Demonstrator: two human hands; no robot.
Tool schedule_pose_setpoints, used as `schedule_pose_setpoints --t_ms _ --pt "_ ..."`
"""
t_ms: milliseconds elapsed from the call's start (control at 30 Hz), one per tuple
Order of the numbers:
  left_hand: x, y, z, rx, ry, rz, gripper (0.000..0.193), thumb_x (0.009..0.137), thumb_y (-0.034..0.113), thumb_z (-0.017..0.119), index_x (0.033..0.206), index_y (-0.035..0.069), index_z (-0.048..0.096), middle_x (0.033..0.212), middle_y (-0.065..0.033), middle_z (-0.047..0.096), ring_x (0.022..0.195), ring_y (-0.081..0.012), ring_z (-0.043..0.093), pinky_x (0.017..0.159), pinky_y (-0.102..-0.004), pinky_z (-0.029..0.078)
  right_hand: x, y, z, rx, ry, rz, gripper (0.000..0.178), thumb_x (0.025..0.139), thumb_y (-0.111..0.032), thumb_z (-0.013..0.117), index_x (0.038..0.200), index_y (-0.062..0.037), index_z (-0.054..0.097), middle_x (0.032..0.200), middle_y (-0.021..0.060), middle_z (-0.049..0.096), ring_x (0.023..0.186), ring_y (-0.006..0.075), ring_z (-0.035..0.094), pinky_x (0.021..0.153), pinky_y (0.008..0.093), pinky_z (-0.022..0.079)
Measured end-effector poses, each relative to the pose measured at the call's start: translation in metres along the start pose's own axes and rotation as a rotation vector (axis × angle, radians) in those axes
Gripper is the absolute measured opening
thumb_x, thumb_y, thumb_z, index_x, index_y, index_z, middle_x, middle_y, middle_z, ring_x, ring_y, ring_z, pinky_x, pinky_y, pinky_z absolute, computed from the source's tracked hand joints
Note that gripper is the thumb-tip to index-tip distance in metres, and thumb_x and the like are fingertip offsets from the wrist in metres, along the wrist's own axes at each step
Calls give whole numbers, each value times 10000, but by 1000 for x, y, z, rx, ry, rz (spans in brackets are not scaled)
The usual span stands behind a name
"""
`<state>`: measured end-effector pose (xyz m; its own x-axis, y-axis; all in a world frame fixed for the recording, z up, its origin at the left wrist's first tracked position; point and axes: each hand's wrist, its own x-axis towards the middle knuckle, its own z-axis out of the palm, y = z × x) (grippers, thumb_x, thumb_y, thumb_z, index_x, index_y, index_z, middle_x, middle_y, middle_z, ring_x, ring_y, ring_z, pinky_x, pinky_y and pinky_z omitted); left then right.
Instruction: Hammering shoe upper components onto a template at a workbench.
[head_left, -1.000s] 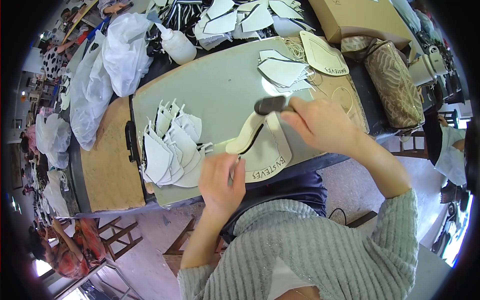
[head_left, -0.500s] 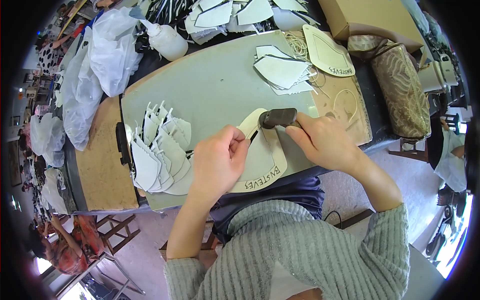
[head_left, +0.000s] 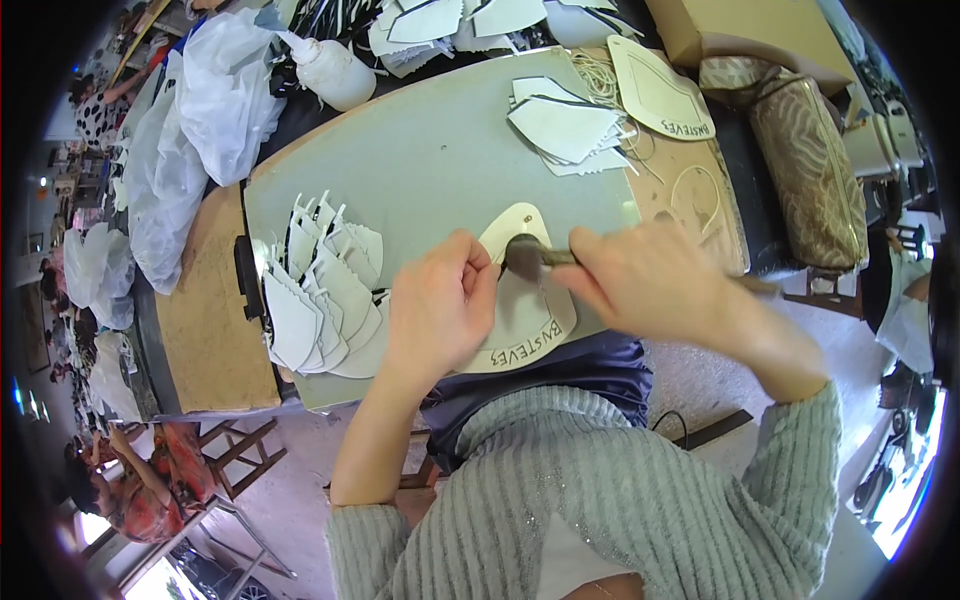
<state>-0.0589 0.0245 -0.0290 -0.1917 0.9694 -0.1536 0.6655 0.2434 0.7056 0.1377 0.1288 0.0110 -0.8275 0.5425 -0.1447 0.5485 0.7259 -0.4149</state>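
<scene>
A cream template [head_left: 519,222] with a dark lettered lower edge lies in front of me on the grey work board [head_left: 420,170]. On it rests a pale cut piece [head_left: 518,305]. My right hand [head_left: 650,280] is closed round the handle of a hammer, whose dark head [head_left: 522,258] is down over the piece, close to my left fingertips. My left hand [head_left: 443,305] is pinched shut on a thin black strip, now mostly hidden by fingers and hammer head. Left of that hand, several white cut pieces [head_left: 315,300] with dark edging lie fanned in an overlapping pile.
Another pile of white pieces [head_left: 565,125] lies at the far right of the board, beside a coil of cord [head_left: 597,78] and a second cream template [head_left: 662,95]. A white bottle [head_left: 338,78], plastic bags [head_left: 225,110], a patterned pouch [head_left: 810,165] and a cardboard box [head_left: 765,35] stand around.
The hammer head has come down and slightly left, covering the strip that showed before. My right hand has turned with the handle; my left hand stays nearly in place.
</scene>
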Motion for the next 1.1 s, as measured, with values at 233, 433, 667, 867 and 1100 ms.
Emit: schedule_pose_setpoints --t_ms 233,433,667,867,1100 --pt "-15 -9 -7 -44 295 441 153 814 -22 625 961 20 616 886 -109 661 754 -272 648 677 -363 518 -3 11 -9 855 312 175 354 1016 -312 516 806 -27 516 572 43 554 472 156 557 456 337 444" --pt "6 -9 8 122 119 942 299 775 42 643 1070 30 599 1071 -115 659 956 -294 642 856 -392 518 -20 -13 62 1401 300 359 196 1026 -184 486 946 -6 472 622 11 530 471 84 527 416 229 421" --pt "15 -12 20 199 -25 1102 119 809 137 590 896 79 534 898 -55 593 931 -231 588 890 -364 464 -24 -30 73 1058 363 392 135 1007 -105 491 967 21 462 655 67 596 510 131 631 424 251 478" --pt "29 -15 24 217 -74 1109 131 765 157 626 822 99 523 862 -32 572 880 -218 561 829 -344 448 -18 -31 74 1048 395 384 129 1004 -95 490 949 20 474 621 65 595 487 135 622 413 259 469" --pt "31 -27 8 -172 174 1039 128 641 -3 553 695 92 487 805 -63 523 835 -255 554 695 -379 450 -13 -42 73 1075 361 392 139 1004 -94 489 928 22 477 619 61 587 501 135 630 425 254 479"
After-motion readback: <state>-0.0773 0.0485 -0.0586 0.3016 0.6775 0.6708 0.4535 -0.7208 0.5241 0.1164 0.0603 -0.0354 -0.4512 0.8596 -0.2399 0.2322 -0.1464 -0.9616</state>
